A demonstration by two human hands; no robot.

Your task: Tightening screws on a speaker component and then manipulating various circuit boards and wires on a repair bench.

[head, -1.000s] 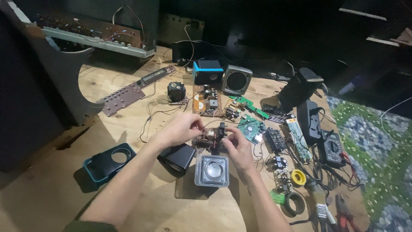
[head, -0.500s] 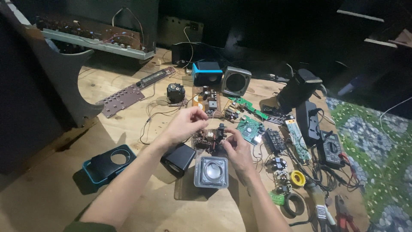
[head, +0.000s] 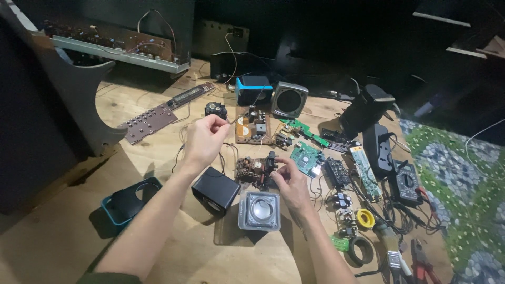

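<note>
Two hands of mine work over a small brown circuit board (head: 252,171) crowded with dark components and copper-coloured coils. It sits near the middle of the pale wooden table (head: 79,236), just above a square clear-plastic speaker driver (head: 259,210) with a shiny silver cone, and beside a glossy black speaker box (head: 215,190).

My right hand (head: 288,181) grips the board's right edge, fingers curled around a black part there. My left hand (head: 205,139) is raised above the table, thumb and forefinger pinched on a thin dark wire (head: 230,122) that trails down toward the board.

Further back lie a flat tan circuit board (head: 251,126) with black blocks, a blue-edged black cube speaker (head: 254,89) and a grey speaker with a round mesh grille (head: 289,99). Right of my hand are green circuit boards (head: 306,156), a yellow tape roll (head: 364,218) and a black multimeter (head: 405,184). A blue-rimmed black speaker shell (head: 126,204) lies at left.
</note>
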